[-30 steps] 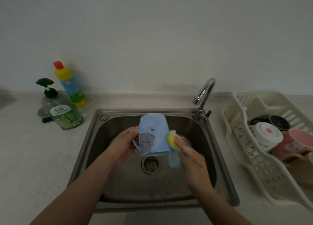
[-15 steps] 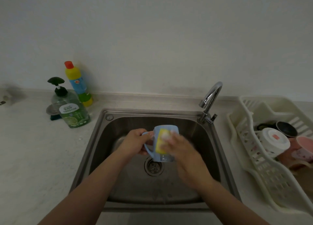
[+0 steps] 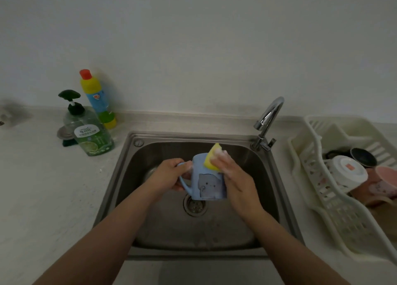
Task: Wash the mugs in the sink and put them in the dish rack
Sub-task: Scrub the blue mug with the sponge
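Over the steel sink [image 3: 150, 143] I hold a light blue mug [image 3: 207, 185] with a grey cartoon animal on its side, upright above the drain. My left hand [image 3: 169, 175] grips its handle on the left. My right hand [image 3: 234, 177] holds a yellow sponge [image 3: 211, 157] against the mug's upper rim, fingers soapy. The cream dish rack [image 3: 309, 156] stands on the counter to the right with a white mug [image 3: 345, 173], a pink mug [image 3: 384, 181] and a dark one [image 3: 363, 157] lying in it.
The chrome tap [image 3: 268, 119] curves over the sink's back right corner. A green soap pump bottle [image 3: 90, 132] and a yellow-blue bottle with a red cap [image 3: 96, 98] stand on the counter at the back left. Pale counter runs on both sides.
The mug has turned from bottom-up to upright, with the animal picture facing me. The sponge moved from the mug's side up to its rim.
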Tool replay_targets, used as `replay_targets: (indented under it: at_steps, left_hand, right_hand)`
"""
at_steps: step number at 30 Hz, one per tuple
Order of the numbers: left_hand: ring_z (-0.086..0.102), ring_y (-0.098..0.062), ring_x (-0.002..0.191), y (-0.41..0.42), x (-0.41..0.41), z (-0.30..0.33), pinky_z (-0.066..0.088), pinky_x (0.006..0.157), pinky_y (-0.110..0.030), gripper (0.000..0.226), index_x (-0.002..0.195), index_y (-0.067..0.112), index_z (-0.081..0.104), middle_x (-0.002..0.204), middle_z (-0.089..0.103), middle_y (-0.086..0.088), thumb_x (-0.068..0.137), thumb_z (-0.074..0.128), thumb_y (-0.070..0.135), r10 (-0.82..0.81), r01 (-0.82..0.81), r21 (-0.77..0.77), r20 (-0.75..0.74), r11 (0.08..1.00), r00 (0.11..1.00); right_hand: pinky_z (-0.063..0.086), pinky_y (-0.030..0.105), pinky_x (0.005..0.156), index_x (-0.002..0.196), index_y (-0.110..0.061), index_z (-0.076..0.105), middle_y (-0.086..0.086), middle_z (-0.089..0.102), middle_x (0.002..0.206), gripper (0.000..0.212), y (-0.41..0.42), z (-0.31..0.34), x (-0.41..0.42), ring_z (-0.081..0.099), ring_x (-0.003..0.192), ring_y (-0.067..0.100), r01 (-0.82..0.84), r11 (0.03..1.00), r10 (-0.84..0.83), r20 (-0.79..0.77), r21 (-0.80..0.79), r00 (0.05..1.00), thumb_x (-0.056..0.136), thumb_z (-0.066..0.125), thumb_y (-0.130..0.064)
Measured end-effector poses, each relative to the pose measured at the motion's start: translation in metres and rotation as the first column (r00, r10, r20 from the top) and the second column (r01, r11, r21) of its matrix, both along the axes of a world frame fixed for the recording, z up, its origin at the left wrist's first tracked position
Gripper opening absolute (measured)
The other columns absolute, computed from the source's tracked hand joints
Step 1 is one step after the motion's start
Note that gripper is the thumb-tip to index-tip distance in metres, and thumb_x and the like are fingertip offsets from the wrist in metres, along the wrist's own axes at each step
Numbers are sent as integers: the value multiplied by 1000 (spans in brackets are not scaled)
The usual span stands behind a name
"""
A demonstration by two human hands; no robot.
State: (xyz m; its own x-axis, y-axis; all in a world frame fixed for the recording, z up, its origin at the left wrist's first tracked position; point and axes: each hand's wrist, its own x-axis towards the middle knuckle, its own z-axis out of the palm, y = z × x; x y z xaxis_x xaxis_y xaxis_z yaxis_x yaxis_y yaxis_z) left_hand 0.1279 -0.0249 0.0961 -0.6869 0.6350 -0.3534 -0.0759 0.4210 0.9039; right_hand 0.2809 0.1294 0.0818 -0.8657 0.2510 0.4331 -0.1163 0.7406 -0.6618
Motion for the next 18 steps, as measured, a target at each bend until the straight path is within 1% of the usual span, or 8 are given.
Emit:
replay_targets:
  at_steps: [5, 7, 9, 10, 11, 13, 16, 18]
  left_hand:
    - [66, -23, 83, -10, -5, -6, 51, 69, -33, 26, 102, 15, 66, 94, 73, -8, 102, 48, 32, 79, -85, 42, 138, 995, 987]
    - [67, -20, 83, -7, -2, -4, 52, 67, -30, 26, 103, 15, 66, 94, 73, -7, 102, 47, 33, 50, -56, 36, 147, 998, 988]
    - [67, -13, 75, -1, 3, -2, 52, 60, -24, 26, 103, 14, 65, 90, 72, -4, 103, 46, 32, 33, -42, 53, 154, 998, 988]
    - [67, -11, 71, 1, 4, 0, 52, 57, -22, 27, 103, 12, 65, 87, 72, -3, 103, 46, 31, 46, -60, 79, 171, 995, 984]
    - [66, -11, 69, 3, 3, 2, 52, 55, -22, 27, 103, 11, 64, 84, 71, -2, 103, 46, 31, 67, -88, 107, 193, 990, 979]
    - [65, -11, 67, 0, -2, 5, 50, 55, -23, 25, 101, 13, 64, 80, 71, -1, 102, 47, 31, 95, -125, 136, 206, 983, 974]
    - [66, -8, 68, -3, -6, 5, 48, 55, -22, 24, 102, 16, 66, 82, 72, 2, 101, 49, 32, 48, -63, 92, 159, 994, 986]
    - [67, -11, 70, 1, -2, 5, 50, 56, -22, 24, 104, 16, 66, 85, 73, 0, 101, 49, 32, 5, -16, 66, 153, 998, 988]
  right_hand:
    - [34, 31, 113, 134, -50, 49, -20, 36, 150, 50, -34, -17, 46, 35, 140, 7, -29, 973, 14, -65, -229, 998, 101, 46, -12]
    - [39, 29, 109, 131, -54, 50, -23, 40, 148, 41, -25, -7, 29, 40, 136, 4, 29, 992, -38, -74, -121, 997, 101, 46, -26]
    - [45, 38, 106, 129, -49, 55, -12, 47, 145, 33, -13, 9, 12, 47, 132, 9, 155, 987, -157, -80, -35, 984, 101, 46, -33]
    - [43, 40, 107, 130, -43, 56, -7, 48, 146, 33, -13, 15, 11, 46, 134, 12, 144, 988, -147, -60, -50, 987, 102, 45, -30]
    - [40, 40, 110, 132, -35, 55, -3, 47, 147, 35, -18, 17, 16, 42, 137, 15, 94, 980, -106, -54, -177, 993, 101, 43, -24]
    - [34, 43, 113, 134, -25, 54, 2, 44, 149, 39, -25, 1, 34, 37, 140, 20, 33, 981, -49, -82, -191, 995, 99, 40, -14]
    - [40, 46, 109, 134, -29, 54, -1, 47, 147, 37, -17, -4, 28, 42, 137, 17, 38, 989, -46, -54, -144, 997, 100, 41, -18]
    - [48, 42, 101, 129, -37, 58, -12, 53, 140, 33, -12, 17, 11, 50, 129, 10, 144, 985, -153, -100, -91, 983, 102, 45, -25]
